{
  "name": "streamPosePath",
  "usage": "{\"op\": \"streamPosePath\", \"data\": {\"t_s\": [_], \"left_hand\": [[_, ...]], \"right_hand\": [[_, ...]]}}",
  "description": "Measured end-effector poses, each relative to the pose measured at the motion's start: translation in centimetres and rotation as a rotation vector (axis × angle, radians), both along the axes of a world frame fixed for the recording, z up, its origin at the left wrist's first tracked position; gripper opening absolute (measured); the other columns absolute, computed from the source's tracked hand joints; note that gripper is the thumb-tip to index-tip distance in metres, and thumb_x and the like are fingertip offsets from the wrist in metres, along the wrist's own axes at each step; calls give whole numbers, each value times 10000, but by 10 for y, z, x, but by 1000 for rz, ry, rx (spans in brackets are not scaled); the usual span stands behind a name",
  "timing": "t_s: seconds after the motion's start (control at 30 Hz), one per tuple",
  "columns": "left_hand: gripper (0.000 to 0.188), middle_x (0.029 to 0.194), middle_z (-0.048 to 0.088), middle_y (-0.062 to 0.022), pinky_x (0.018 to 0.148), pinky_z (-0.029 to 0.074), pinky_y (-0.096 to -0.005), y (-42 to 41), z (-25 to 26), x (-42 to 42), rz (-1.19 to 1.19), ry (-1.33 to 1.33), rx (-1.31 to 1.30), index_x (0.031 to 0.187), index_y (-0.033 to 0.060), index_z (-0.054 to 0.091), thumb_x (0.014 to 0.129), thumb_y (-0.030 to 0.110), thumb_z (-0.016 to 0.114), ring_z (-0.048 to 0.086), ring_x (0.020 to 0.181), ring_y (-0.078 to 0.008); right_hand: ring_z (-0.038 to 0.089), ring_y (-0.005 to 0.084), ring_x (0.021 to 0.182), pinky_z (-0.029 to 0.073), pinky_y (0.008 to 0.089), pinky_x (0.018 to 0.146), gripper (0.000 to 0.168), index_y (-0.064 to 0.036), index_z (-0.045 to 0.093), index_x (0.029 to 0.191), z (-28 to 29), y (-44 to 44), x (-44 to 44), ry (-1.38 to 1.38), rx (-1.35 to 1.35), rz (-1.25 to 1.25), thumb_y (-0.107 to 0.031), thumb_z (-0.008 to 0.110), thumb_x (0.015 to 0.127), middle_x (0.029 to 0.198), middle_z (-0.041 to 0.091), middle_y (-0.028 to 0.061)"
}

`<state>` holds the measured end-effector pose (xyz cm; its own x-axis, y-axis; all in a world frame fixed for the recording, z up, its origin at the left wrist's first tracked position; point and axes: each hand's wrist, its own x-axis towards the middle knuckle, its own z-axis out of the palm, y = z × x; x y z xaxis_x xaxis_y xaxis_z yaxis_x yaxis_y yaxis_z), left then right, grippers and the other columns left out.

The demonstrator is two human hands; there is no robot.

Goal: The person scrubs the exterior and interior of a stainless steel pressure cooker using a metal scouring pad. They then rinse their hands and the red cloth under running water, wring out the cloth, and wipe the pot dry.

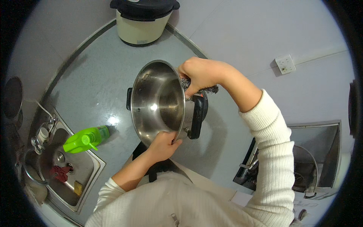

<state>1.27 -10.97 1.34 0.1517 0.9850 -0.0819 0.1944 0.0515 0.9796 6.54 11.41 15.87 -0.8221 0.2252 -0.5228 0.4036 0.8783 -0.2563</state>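
A stainless steel pot [158,99] with black side handles is tilted over the grey countertop, its open mouth towards me. My left hand [163,146] grips the pot's near rim, thumb outside and fingers inside. At the pot's far right side, my right hand [197,75] holds a metal scouring pad [210,89] against the outer wall, just above one handle. The fingertips of that hand are partly hidden behind the rim.
A green detergent bottle [85,139] is beside the steel sink [96,167], which holds a red cloth [60,172] and a yellow sponge [78,188]. An electric pressure cooker [141,29] stands in the far corner. A stove [246,176] lies to the right.
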Motion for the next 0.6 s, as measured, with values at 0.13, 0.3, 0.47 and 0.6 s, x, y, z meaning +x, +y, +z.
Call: {"op": "streamPosePath", "data": {"t_s": [0.13, 0.3, 0.47, 0.6], "left_hand": [[207, 546, 479, -190, 466, 372, -350, 0, 9, 7, 117, -134, -18, 670, -36, 487, 775, 82, 620, 480, 464, -268], [234, 525, 455, -174, 452, 353, -331, -6, -7, 11, 143, -67, 17, 665, -39, 489, 792, 100, 629, 408, 444, -210], [248, 519, 435, -152, 464, 362, -325, -7, -5, 11, 137, -70, -75, 686, -42, 506, 816, 141, 612, 399, 457, -195], [153, 614, 514, -49, 544, 398, -277, -6, -1, 9, 91, -18, -130, 824, -28, 573, 831, 121, 603, 449, 575, -115]], "right_hand": [[611, 285, 682, 474, 355, 613, 382, 27, 632, 790, 15, -12, -18, -242, 62, -15, -232, 778, 550, 710, 624, 174], [623, 285, 717, 483, 358, 639, 351, 24, 653, 812, 10, -15, -18, -257, 57, -40, -210, 748, 568, 754, 641, 178], [618, 286, 736, 479, 350, 658, 353, 25, 648, 864, -15, 5, -8, -323, -8, -105, -188, 710, 589, 790, 643, 183], [618, 267, 792, 474, 342, 703, 380, 27, 633, 901, -42, 32, 46, -224, 16, -244, -194, 710, 602, 833, 643, 185]]}}
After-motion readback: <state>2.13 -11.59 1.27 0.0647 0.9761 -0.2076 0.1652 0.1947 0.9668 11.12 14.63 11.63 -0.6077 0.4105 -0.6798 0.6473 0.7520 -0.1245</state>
